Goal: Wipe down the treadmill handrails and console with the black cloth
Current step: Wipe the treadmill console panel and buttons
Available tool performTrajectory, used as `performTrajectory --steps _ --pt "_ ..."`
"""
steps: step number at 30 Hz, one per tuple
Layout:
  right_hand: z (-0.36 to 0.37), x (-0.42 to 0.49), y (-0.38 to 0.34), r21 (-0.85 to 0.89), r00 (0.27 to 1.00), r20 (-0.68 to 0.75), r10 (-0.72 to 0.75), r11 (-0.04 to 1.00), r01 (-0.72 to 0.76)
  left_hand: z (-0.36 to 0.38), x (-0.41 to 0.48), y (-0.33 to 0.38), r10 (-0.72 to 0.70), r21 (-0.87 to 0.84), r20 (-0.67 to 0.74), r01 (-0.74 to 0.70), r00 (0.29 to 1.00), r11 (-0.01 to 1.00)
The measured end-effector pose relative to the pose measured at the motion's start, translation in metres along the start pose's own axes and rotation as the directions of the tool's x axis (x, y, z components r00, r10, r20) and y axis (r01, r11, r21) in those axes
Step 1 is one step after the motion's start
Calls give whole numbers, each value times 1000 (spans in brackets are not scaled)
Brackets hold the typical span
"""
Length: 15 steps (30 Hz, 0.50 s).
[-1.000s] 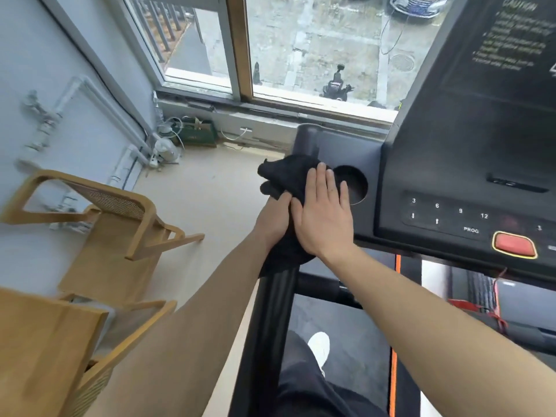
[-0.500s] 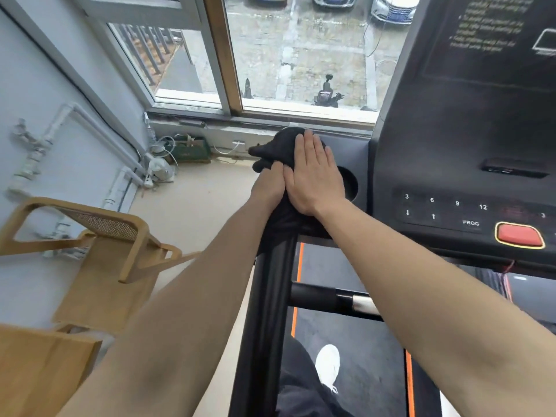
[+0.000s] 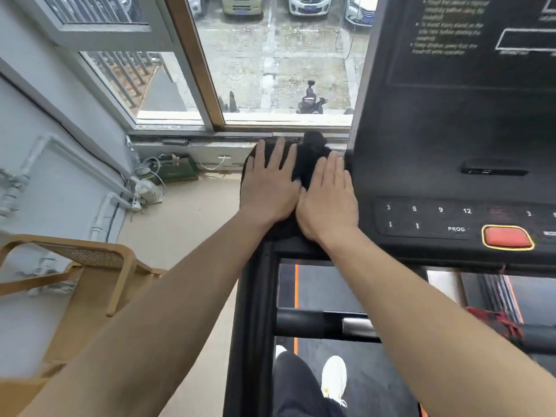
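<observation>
The black cloth [image 3: 307, 159] lies spread over the left wing of the treadmill console [image 3: 451, 130], where it hides the cup-holder area. My left hand [image 3: 269, 188] presses flat on the cloth's left part, fingers straight and spread. Right beside it, my right hand [image 3: 328, 200] lies flat on the cloth's right part, next to the console's upright panel. The two hands touch at the thumbs. The left handrail [image 3: 252, 311] runs from under the cloth down toward me. A crossbar [image 3: 325, 325] with a metal sensor strip joins it lower down.
The console's button row and red stop button [image 3: 507, 237] sit right of my hands. A wooden chair [image 3: 90, 275] stands on the floor to the left. A window [image 3: 270, 61] and sill lie just beyond the console. My legs and white shoe [image 3: 334, 376] stand on the treadmill belt.
Both hands slid the cloth forward over the console wing toward the window. My left hand has come up beside the right and now lies flat on the cloth.
</observation>
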State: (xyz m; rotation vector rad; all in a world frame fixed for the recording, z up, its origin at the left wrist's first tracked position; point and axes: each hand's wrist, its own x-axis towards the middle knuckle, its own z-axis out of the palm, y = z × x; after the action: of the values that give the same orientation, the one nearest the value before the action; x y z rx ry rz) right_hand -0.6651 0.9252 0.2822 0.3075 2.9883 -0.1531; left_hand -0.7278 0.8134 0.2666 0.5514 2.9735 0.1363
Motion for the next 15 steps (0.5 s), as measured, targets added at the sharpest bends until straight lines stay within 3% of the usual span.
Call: performTrajectory --steps 5,10,15 --pt "2 0 3 -9 998 11 -54 999 54 -1 -7 5 43 60 -42 -40 998 997" --pt "-8 33 18 -13 980 88 -181 983 183 -9 16 8 16 70 2 -16 1000 997" --pt "-20 8 10 -113 987 130 -96 987 111 -15 -8 15 56 90 38 -59 998 994"
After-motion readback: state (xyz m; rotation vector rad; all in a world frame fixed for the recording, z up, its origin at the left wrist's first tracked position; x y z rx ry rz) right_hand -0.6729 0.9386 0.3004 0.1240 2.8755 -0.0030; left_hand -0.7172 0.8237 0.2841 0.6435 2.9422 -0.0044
